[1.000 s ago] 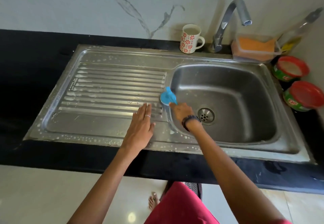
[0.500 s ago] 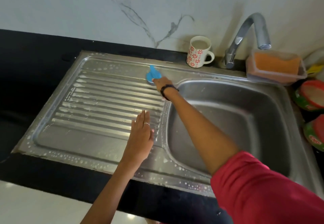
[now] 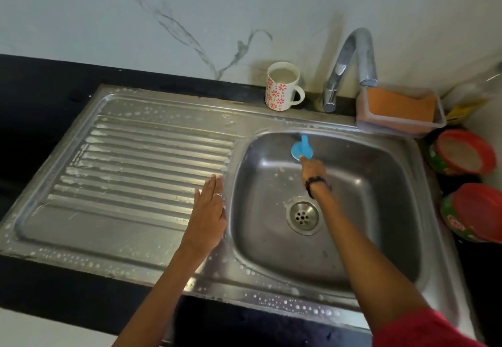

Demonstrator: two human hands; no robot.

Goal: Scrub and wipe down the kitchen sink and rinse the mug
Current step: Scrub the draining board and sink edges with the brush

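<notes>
A steel sink (image 3: 380, 210) with a ribbed drainboard (image 3: 141, 162) on its left is flecked with soap suds. My right hand (image 3: 313, 168) reaches into the basin and grips a blue scrubber (image 3: 301, 149) held against the basin's back wall. With its fingers straight, my left hand (image 3: 207, 212) rests flat on the drainboard's right edge beside the basin. A white mug with red flowers (image 3: 282, 87) stands upright on the sink's back rim, left of the tap (image 3: 350, 64).
A clear tub holding an orange sponge (image 3: 399, 110) sits on the rim right of the tap. Two round tubs with red lids (image 3: 470, 183) and a bottle (image 3: 472, 96) stand at the right. Black counter (image 3: 40, 88) surrounds the sink. The drain (image 3: 303, 215) lies mid-basin.
My right hand has carried the blue scrubber from the drainboard's back right corner into the basin, onto its back wall. My left hand stays flat on the drainboard.
</notes>
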